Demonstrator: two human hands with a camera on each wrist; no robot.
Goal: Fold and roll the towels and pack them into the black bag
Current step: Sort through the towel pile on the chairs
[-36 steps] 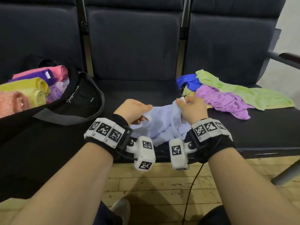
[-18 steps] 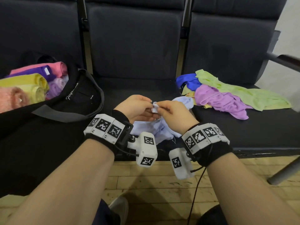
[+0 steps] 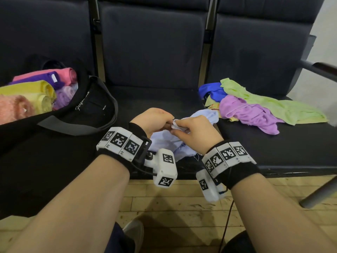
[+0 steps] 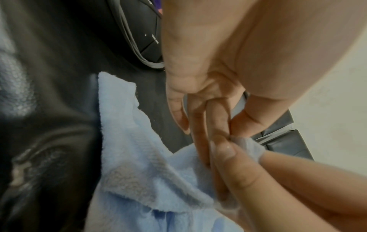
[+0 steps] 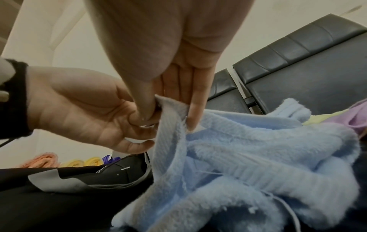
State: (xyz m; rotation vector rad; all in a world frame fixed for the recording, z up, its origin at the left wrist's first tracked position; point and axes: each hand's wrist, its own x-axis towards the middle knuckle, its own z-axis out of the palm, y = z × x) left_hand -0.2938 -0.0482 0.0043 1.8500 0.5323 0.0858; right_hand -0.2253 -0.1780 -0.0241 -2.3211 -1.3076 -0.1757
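Observation:
A light blue towel (image 3: pixel 165 141) lies crumpled on the middle seat, its fluffy body showing in the left wrist view (image 4: pixel 139 180) and the right wrist view (image 5: pixel 258 157). My left hand (image 3: pixel 155 119) and right hand (image 3: pixel 189 128) meet over it, and both pinch the same small corner of it (image 3: pixel 175 124). The left fingers (image 4: pixel 216 125) and the right thumb (image 4: pixel 226 150) press together on that corner. The black bag (image 3: pixel 87 110) lies open at the left with several rolled towels (image 3: pixel 36 94) inside.
A loose heap of towels sits on the right seat: green (image 3: pixel 269 105), purple (image 3: pixel 249 114), blue (image 3: pixel 211 90) and a pale yellow one underneath. Dark seat backs (image 3: pixel 151 42) rise behind. A metal armrest (image 3: pixel 321 70) stands at the far right. Wooden floor (image 3: pixel 182 207) below.
A second ago my hands held the towel apart at two places. They have come together over the middle seat and now pinch one corner between them.

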